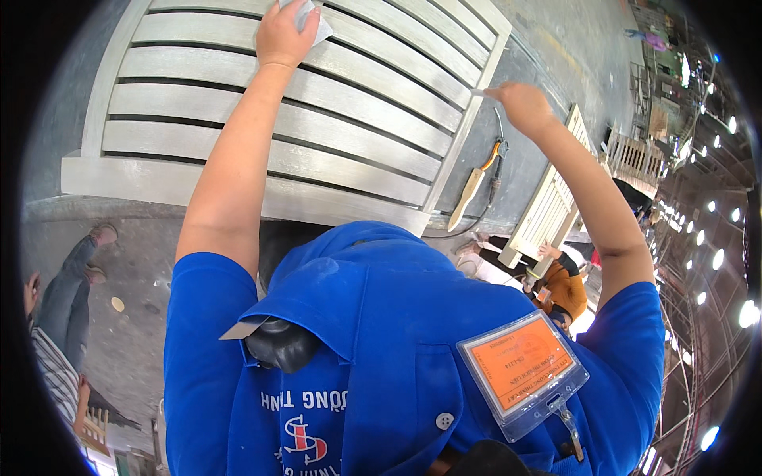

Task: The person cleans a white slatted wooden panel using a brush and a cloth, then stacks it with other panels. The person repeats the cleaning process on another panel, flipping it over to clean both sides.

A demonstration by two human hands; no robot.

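Top centre, grips thin grey sheet [323, 32] in left hand [283, 40] on pale slatted wooden panel [373, 111]. Pinches small grey scrap [478, 92] in right hand [524, 109].

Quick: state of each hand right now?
Left hand: closed on a pale grey pad, over the slatted wooden panel.
Right hand: partly curled; can't tell whether it holds the thin pale piece.

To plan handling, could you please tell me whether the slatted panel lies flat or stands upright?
Flat: the panel spreads face-up over the table, beneath the left hand.
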